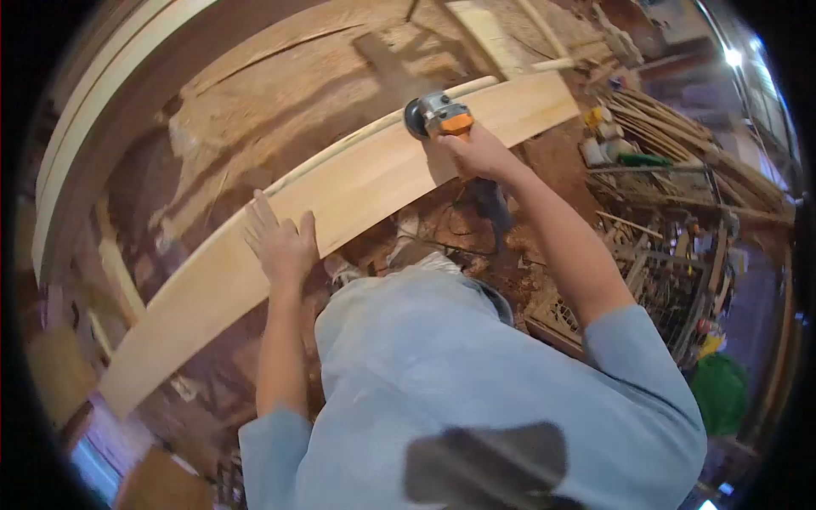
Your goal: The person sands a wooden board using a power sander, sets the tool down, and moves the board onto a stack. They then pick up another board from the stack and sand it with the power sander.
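Note:
A long, pale wooden board [365, 189] with a curved far edge stretches across the view in front of me. My left hand [282, 242] lies flat on its left half, fingers spread toward the far edge. In my right hand [483, 155] is an orange and grey angle grinder [448, 115], gripped by its body. The grinder's dark round disc [416, 117] is at the board's far edge, right of the middle. A shadow of the hand and tool falls on the board beside it.
Beyond the board lies a rough, dusty wooden slab [255, 110]. Thick curved timber [76, 144] rises at the left. Wooden strips [659, 123] are stacked at the right, above a crate of tools and scraps [667, 276]. A green round object [719, 393] sits lower right.

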A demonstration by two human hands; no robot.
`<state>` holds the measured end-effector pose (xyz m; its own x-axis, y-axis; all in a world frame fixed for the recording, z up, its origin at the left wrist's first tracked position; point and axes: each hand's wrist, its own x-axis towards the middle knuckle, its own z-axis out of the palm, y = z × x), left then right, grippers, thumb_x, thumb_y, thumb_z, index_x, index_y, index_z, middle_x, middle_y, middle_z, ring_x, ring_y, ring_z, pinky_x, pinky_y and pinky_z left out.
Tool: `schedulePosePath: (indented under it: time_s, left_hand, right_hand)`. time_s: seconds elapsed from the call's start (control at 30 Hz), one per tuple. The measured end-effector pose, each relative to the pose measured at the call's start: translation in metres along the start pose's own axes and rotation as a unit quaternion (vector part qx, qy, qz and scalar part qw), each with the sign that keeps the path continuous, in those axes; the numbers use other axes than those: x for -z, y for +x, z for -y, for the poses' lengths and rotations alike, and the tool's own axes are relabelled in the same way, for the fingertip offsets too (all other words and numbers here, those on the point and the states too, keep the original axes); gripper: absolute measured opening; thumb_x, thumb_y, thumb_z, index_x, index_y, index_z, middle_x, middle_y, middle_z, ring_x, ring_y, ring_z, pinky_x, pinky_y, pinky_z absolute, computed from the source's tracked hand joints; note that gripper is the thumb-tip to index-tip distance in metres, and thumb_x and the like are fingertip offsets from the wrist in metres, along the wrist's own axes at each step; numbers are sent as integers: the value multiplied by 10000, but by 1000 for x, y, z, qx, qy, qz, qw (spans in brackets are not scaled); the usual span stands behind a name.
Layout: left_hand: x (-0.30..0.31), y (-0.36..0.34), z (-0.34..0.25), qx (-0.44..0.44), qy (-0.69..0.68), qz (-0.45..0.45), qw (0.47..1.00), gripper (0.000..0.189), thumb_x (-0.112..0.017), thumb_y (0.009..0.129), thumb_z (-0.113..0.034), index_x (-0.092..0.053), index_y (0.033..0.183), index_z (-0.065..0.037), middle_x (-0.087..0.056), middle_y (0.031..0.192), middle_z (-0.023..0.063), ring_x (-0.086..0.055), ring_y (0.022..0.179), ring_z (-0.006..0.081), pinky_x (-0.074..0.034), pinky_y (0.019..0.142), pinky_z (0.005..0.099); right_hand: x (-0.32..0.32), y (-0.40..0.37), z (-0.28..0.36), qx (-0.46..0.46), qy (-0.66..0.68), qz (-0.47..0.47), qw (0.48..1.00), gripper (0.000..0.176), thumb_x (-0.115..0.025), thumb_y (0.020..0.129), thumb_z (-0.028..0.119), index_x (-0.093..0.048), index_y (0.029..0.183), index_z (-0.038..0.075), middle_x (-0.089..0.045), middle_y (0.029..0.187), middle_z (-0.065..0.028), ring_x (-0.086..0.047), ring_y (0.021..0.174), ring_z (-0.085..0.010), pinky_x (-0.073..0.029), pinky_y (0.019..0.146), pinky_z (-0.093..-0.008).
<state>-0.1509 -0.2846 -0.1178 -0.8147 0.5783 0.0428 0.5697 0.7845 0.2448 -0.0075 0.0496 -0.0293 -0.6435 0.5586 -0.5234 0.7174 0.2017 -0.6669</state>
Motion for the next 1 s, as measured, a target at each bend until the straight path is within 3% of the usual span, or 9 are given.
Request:
schedulePosePath:
  time_s: [0.23,0.4,0.53,0.6,0.63,0.7,0.77,0.9,1.0]
  left_hand:
    - [-22,3,-57,-92,-37,53,994,568,-555,944,-481,-733,797,38,-243,1618,221,-206,1481,458,-145,1181,623]
    - [-64,-37,91,167,-18,5,986,509,-575,956,-454,-732,896,26,-411,1501,270,-397,1363,479,-240,1159,570]
    - [-58,-82,168,332,333,-53,881,581,-575,967,-462,-602,1257,41,-534,1385,273,-489,1296,429,-421,1059,514]
    - [-31,-72,169,683,-173,-246,666,733,-540,975,-506,-420,1438,49,-506,1429,248,-492,1299,376,-451,1047,508]
    - [-29,-69,172,705,-274,-290,586,735,-515,982,-514,-412,1444,48,-497,1438,244,-491,1301,379,-444,1055,508]
    - [-40,-62,180,589,-483,-324,561,742,-466,995,-530,-396,1456,47,-480,1455,236,-490,1305,383,-429,1072,507]
    - [-39,-63,166,519,-571,-336,540,750,-417,1008,-546,-379,1467,46,-463,1473,228,-488,1308,388,-415,1089,507]
    - [-27,-51,123,508,-578,-405,494,771,-319,1034,-578,-347,1491,43,-429,1508,213,-484,1316,398,-386,1122,506]
    - [-49,-46,101,514,-582,-458,432,713,-477,1023,-508,-382,1438,64,-486,1440,223,-573,1234,369,-525,986,480]
  right_hand:
    - [111,52,-70,-12,-36,-73,997,525,-662,858,411,-616,1229,42,-690,1059,-123,-665,937,-222,-526,817,-359]
    - [182,73,-119,-12,-9,-81,997,578,-670,868,458,-610,1260,36,-688,1104,-116,-658,1005,-227,-509,887,-344]
    - [241,81,-142,-58,43,-52,996,594,-668,869,478,-613,1274,47,-685,1104,-95,-644,1010,-200,-498,888,-332]
    - [266,92,-155,-57,-4,-110,992,594,-666,867,492,-627,1264,50,-680,1091,-70,-629,973,-175,-497,853,-333]
    - [276,89,-151,-65,-38,-132,988,592,-674,856,508,-649,1244,62,-675,1090,-50,-612,953,-168,-493,836,-337]
    - [325,140,-211,-101,-162,-75,979,636,-664,848,547,-654,1257,61,-670,1136,-68,-607,1000,-197,-484,878,-342]
    - [322,127,-215,-49,70,-112,990,600,-652,878,515,-650,1245,40,-653,1142,-50,-601,1003,-200,-468,884,-335]
    - [312,90,-220,-77,144,-119,979,472,-603,975,410,-585,1312,80,-604,1060,16,-566,965,-120,-439,892,-282]
    - [324,96,-293,-28,159,-38,986,462,-594,986,366,-560,1330,60,-614,1130,-13,-571,1019,-126,-449,913,-287]
